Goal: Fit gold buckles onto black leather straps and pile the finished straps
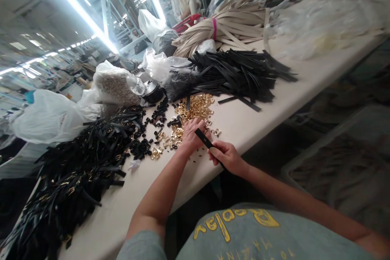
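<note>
Strip of flat, black, leather-like material [203,137] is pinched by the right hand [228,157] near the pale table's [240,124] edge; the left hand [192,133] lies with bent fingers at small, gold-coloured metal buckles [196,106]; whether it grips one, I cannot tell.

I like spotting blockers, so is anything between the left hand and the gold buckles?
Nothing visible: the left hand is at the gold buckles. The black strap in the right hand only partly overlaps the left hand in this view.
</note>
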A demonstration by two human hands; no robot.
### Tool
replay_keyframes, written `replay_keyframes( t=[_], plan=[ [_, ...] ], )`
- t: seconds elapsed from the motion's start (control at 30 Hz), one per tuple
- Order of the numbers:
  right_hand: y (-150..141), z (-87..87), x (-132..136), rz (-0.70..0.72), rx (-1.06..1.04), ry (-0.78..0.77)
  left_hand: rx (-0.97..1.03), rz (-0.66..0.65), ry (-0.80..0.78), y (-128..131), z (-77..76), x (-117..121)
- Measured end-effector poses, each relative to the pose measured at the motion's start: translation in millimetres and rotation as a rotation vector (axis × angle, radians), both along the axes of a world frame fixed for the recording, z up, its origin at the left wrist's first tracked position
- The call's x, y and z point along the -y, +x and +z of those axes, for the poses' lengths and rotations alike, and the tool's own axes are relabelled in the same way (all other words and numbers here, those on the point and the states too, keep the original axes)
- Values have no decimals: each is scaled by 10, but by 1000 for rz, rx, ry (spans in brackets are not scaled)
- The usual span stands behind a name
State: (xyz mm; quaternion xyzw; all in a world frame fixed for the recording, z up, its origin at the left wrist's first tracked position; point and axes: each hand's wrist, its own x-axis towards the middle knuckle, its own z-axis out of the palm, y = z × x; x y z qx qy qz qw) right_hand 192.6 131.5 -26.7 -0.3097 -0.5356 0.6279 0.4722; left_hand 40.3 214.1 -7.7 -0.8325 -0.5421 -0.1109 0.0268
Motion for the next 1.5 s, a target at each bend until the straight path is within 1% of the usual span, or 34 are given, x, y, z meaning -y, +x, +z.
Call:
replay_keyframes(
  t=[0.17,0.27,0.33,0.43,0.53,0.67,0.77,0.83,0.9,0.97,1.03,1.1,1.17,1.27,1.4,1.5],
  plan=[
    [-13,7,6,-1,-18,-26,-12,-13,23,-576,42,299],
    [-20,14,8,3,-26,-38,57,-3,15,-904,23,512],
    [-23,21,4,3,-41,-45,115,27,24,-1087,-10,658],
    [-27,41,-14,21,-47,-77,175,92,41,-1279,-55,843],
    [-34,76,-41,44,-40,-129,232,123,50,-1361,-53,953],
    [-55,125,-77,32,-19,-181,392,167,104,-1358,22,1009],
    [-81,146,-93,29,34,-206,591,241,103,-1327,79,1036],
    [-105,152,-92,69,87,-207,817,339,40,-1298,99,1058],
    [-136,158,-74,134,143,-204,1098,429,-60,-1262,108,1083],
    [-175,170,-42,194,182,-201,1349,474,-153,-1218,116,1116],
    [-225,192,-1,225,191,-196,1532,495,-218,-1165,129,1158],
    [-291,226,36,222,183,-184,1660,528,-282,-1100,143,1212],
    [-380,269,63,206,161,-169,1746,547,-337,-1021,155,1272],
    [-545,328,80,198,124,-131,1800,521,-366,-894,167,1366],
    [-717,363,86,183,92,-51,1782,468,-411,-754,195,1478],
    [-752,350,97,173,81,-30,1748,435,-479,-690,215,1537]
  ],
)
